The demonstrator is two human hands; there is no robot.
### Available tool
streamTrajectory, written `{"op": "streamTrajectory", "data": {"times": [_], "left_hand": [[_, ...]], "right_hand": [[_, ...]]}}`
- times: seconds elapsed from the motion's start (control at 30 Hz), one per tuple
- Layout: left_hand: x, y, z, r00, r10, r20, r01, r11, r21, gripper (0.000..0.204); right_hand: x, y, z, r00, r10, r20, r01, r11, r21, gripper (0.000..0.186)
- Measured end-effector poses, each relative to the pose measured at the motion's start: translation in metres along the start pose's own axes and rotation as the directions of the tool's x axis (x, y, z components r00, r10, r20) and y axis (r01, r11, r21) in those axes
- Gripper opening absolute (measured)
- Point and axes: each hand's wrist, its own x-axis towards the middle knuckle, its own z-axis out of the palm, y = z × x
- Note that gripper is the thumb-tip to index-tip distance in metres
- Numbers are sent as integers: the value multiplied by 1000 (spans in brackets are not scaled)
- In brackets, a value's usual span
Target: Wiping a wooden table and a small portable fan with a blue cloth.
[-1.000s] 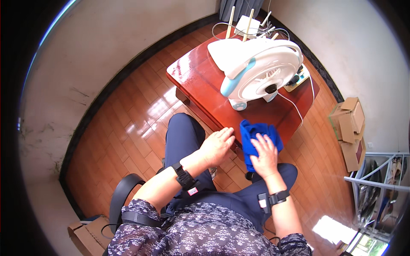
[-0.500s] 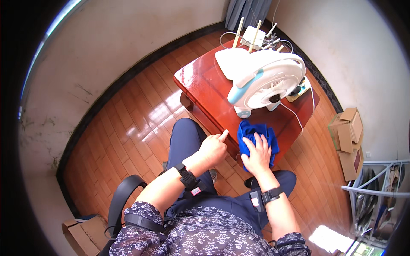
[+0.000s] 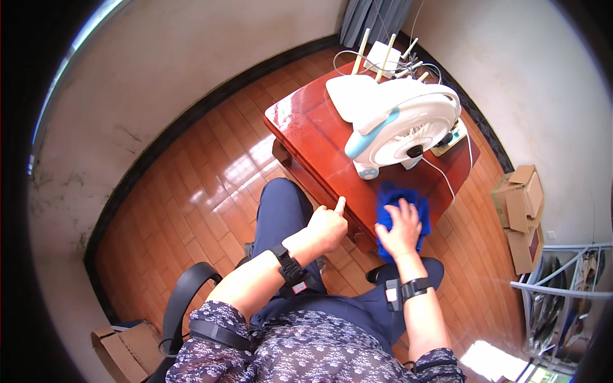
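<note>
A bunched blue cloth point(image 3: 424, 220) lies on the right front part of the glossy red-brown table point(image 3: 313, 137) and laps over its near edge. My right hand point(image 3: 401, 228) presses down on the cloth from above, fingers spread and slightly bent over it. At the table's front edge is my left hand point(image 3: 327, 230), one finger stretched forward and the rest curled in, with nothing visible in it. Just beyond the cloth stands a white and light-blue fan point(image 3: 402, 131), its round grille tilted upward.
Behind the fan sit a white router point(image 3: 382, 57) with upright antennas and tangled cables. A power strip point(image 3: 450, 143) and a white cord lie right of the fan. Cardboard boxes point(image 3: 525, 198) are stacked by the right wall, near a metal rack point(image 3: 565, 287). A black chair arm point(image 3: 182, 300) is at my left.
My right hand and the blue cloth have slid to the right and slightly toward me. The left hand has shifted slightly right, and the whole view has moved a little.
</note>
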Motion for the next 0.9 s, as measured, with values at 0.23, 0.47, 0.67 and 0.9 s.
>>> {"op": "streamTrajectory", "data": {"times": [0.23, 0.47, 0.67, 0.9], "left_hand": [[2, 1, -17, 990, 29, 140, -39, 997, 68, 29], [4, 6, -29, 990, 47, 131, -54, 997, 47, 32], [3, 6, -25, 995, 8, 101, -11, 1000, 29, 36], [3, -6, -19, 999, 30, 21, -28, 997, -69, 41]], "right_hand": [[-14, -10, -6, 996, -75, 56, 74, 997, 23, 51], [31, -3, -5, 986, 166, -12, -166, 984, -59, 52], [6, -44, 5, 966, -240, 101, 237, 971, 35, 44], [17, 37, -1, 996, 47, -77, -45, 999, 22, 40]]}}
